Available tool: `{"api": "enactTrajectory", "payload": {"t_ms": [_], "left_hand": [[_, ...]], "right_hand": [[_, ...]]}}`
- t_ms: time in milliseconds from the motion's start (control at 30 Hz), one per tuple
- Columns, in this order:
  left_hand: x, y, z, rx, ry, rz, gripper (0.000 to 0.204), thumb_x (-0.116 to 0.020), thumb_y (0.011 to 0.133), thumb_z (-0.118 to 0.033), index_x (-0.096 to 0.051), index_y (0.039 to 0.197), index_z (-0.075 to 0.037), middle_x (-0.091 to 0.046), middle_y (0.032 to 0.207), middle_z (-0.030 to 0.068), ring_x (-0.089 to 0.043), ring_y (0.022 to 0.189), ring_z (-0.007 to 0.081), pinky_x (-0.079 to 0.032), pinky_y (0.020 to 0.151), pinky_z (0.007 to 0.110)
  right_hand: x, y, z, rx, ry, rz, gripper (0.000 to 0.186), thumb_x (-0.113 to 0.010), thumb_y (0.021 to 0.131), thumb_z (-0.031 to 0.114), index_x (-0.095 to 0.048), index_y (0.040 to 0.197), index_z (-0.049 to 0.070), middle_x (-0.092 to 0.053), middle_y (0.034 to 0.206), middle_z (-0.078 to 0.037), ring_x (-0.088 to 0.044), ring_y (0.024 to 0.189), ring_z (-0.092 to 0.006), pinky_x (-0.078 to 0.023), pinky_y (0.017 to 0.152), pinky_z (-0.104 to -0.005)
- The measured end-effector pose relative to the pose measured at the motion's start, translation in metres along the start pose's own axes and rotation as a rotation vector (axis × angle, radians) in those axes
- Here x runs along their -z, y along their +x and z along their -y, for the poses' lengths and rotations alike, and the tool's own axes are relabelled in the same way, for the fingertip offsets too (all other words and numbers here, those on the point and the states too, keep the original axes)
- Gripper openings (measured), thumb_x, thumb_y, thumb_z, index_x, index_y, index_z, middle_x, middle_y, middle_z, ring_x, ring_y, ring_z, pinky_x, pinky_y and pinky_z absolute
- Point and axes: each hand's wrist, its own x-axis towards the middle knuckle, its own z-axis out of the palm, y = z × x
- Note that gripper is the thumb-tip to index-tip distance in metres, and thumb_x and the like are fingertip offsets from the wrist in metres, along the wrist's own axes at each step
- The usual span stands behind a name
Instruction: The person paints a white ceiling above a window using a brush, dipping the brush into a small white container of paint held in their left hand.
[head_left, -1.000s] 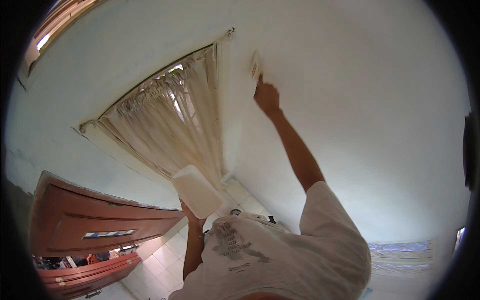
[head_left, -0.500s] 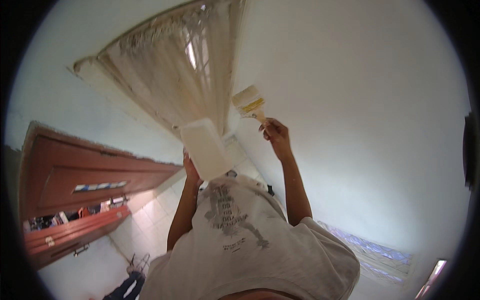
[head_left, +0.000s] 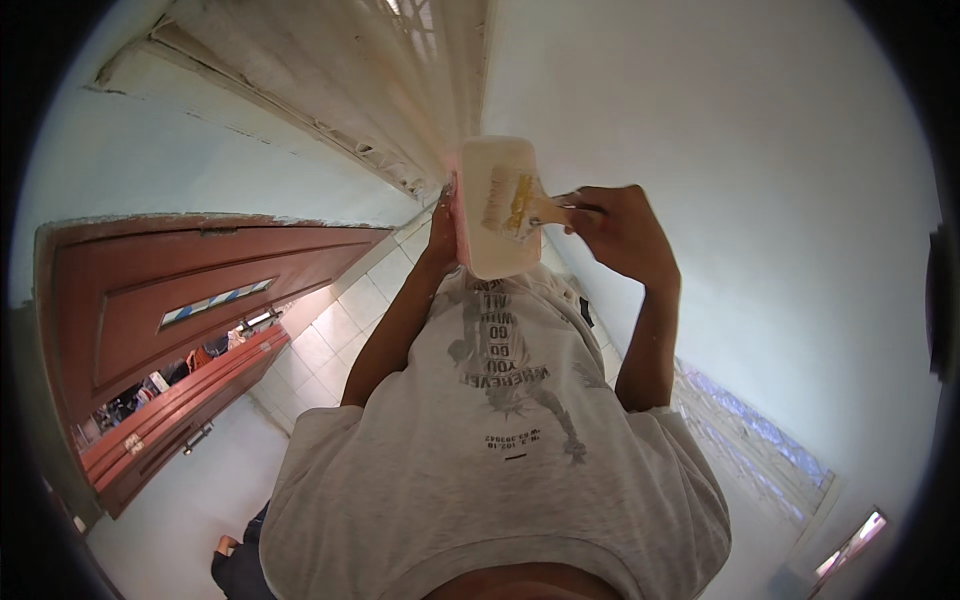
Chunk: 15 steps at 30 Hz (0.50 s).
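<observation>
Left hand [head_left: 443, 238]: gripping a cream-coloured rectangular container [head_left: 503, 258] along its long left edge, with the fingers up against the pinkish outer side. The container is held in front of the chest, its broad cream face toward the viewer and its corners rounded.

Right hand [head_left: 632, 237]: closed on the handle of a flat, wide brush [head_left: 520, 205], pinching it between thumb and fingers. The handle crosses the container's long right edge. The yellow band and the bristles lie within the container's outline, with the bristles pointing toward its left edge. Whether the bristles touch the cream surface cannot be determined from this angle.

The wearer has on a light grey shirt [head_left: 490, 410] with a dark print on the chest, directly below the container. A pale wall [head_left: 760, 200] stands on the right side, with a patterned bluish panel [head_left: 765, 435] low on it. A light curtain [head_left: 320, 70] hangs above and to the left of the container. A reddish-brown door [head_left: 130, 320] stands at left, near a light tiled floor [head_left: 340, 325]. At lower left, a second person [head_left: 240, 565] in dark clothing is partly hidden behind the shirt.
</observation>
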Motion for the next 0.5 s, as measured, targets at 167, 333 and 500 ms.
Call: {"api": "enactTrajectory", "payload": {"t_ms": [167,333,500], "left_hand": [[-0.006,0.002,0.006,0.04,0.12,-0.017,0.066,-0.024,0.105,-0.054,-0.033,0.151,-0.008,-0.047,0.146,0.0164,-0.053,0.129,0.0316,-0.047,0.106,0.049],[-0.006,0.001,0.005,0.043,-0.084,0.007,0.063,-0.029,0.103,-0.053,-0.038,0.148,-0.009,-0.05,0.141,0.0154,-0.055,0.125,0.0331,-0.049,0.103,0.052],[-0.007,0.004,0.002,-0.039,-0.119,-0.037,0.055,-0.03,0.104,-0.049,-0.042,0.143,-0.011,-0.056,0.135,0.0114,-0.059,0.12,0.0287,-0.053,0.099,0.049]], "right_hand": [[-0.004,0.002,0.0,-0.003,-0.14,0.043,0.022,-0.064,0.086,0.011,-0.072,0.099,-0.004,-0.068,0.073,-0.021,-0.067,0.062,-0.0253,-0.054,0.064,-0.0325],[0.024,-0.026,-0.013,-0.051,0.071,-0.022,0.017,-0.064,0.091,0.006,-0.072,0.102,-0.003,-0.07,0.075,-0.01,-0.062,0.062,-0.0132,-0.051,0.063,-0.0292],[0.013,-0.052,-0.069,-0.159,0.601,-0.093,0.02,-0.07,0.087,0.006,-0.07,0.104,-0.004,-0.068,0.085,-0.004,-0.052,0.068,-0.0089,-0.043,0.062,-0.0242]]}}
